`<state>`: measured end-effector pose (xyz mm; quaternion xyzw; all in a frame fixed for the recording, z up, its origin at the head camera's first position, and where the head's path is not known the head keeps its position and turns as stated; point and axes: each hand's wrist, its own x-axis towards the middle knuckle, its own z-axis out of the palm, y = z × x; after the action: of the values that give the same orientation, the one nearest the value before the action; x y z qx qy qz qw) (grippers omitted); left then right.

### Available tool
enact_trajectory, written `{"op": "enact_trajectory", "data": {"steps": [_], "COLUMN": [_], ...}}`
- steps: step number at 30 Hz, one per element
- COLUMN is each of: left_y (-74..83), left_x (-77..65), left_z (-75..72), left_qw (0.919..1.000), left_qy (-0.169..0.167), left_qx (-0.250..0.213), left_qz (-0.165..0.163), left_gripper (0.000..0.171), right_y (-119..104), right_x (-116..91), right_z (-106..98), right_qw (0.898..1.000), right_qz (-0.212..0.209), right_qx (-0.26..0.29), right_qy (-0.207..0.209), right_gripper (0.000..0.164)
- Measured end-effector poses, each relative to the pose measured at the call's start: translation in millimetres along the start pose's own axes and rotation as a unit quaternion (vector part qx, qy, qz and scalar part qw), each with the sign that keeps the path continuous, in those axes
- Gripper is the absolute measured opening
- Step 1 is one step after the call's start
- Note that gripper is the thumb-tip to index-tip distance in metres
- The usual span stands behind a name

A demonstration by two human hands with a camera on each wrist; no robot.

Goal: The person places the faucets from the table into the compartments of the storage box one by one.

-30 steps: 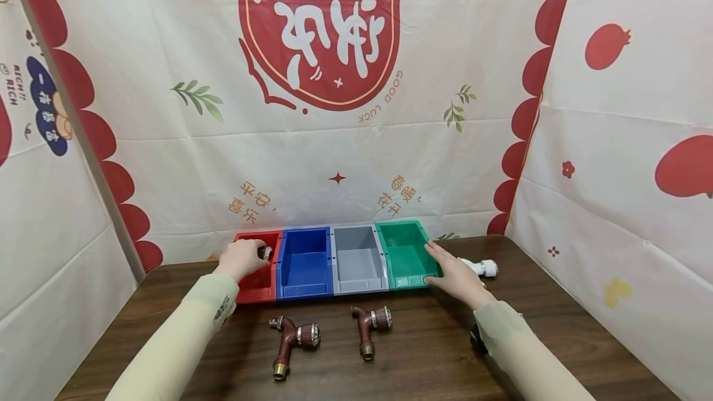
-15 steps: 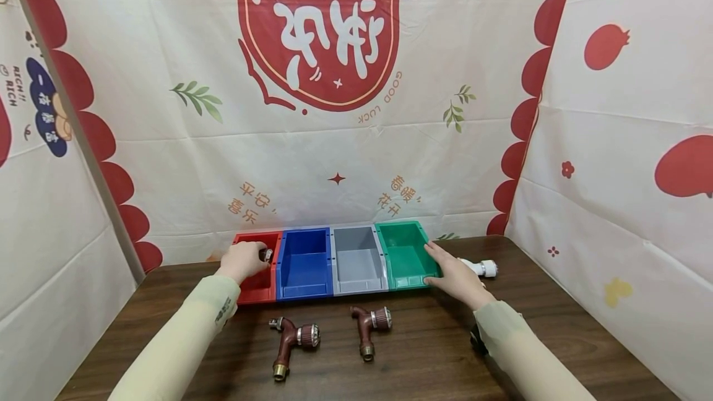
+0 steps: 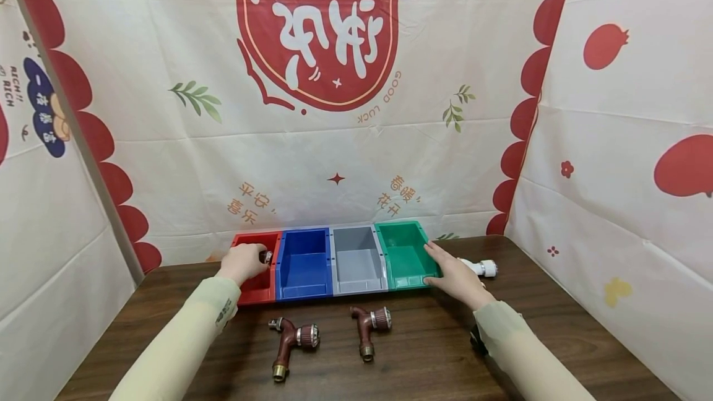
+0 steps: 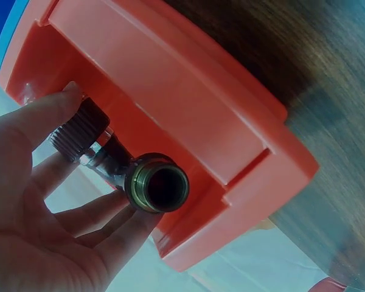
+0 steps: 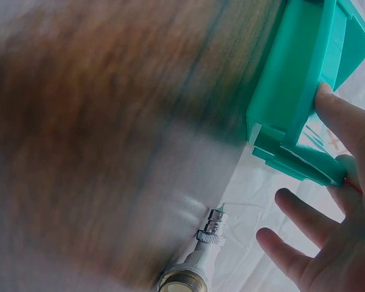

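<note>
Thumb and fingers of the left hand (image 3: 243, 263) pinch a dark faucet (image 4: 114, 159) by its ribbed knob, the hand closed in around it at the mouth of the red bin (image 3: 257, 295). In the left wrist view the faucet's round threaded end faces the camera, just above the bin's interior; whether any part of it touches the bin cannot be told.

Over at the other end of the row, the right hand (image 3: 455, 274) is spread wide and rests against the right side of the green bin (image 3: 409, 265) — one fingertip on its rim, two other fingers reaching out apart from it. A white faucet (image 3: 480, 268) lies just beside that hand, partly hidden behind it.

Between the red and green bins sit the blue bin (image 3: 304, 270) and the grey bin (image 3: 358, 267), all four side by side on the brown wooden table (image 3: 423, 351). Nearer the person lie two maroon faucets, apart from each other: one with a silver nozzle (image 3: 288, 344) on the left, another (image 3: 366, 328) in front of the grey bin. Both have their knobs toward the right. Behind everything hangs a printed white cloth (image 3: 328, 153).
</note>
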<state>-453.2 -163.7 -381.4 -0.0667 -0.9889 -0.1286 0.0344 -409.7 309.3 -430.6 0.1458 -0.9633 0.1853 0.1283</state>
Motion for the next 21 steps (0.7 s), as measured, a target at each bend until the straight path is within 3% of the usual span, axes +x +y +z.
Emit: {"op": "enact_trajectory", "data": {"steps": [21], "left_y": [-3.2], "left_x": [-0.1], "left_z": [3.4], "left_qw": [1.0], "left_qy": [-0.002], "left_qx": [0.008], "left_qz": [-0.001], "left_gripper": [0.049], "right_y": [0.1], "right_x": [-1.7], "right_z": [-0.7], "right_qw": [1.0], "right_qz": [0.009], "right_qx": [-0.001], "right_qy": [-0.005], "right_gripper": [0.083]}}
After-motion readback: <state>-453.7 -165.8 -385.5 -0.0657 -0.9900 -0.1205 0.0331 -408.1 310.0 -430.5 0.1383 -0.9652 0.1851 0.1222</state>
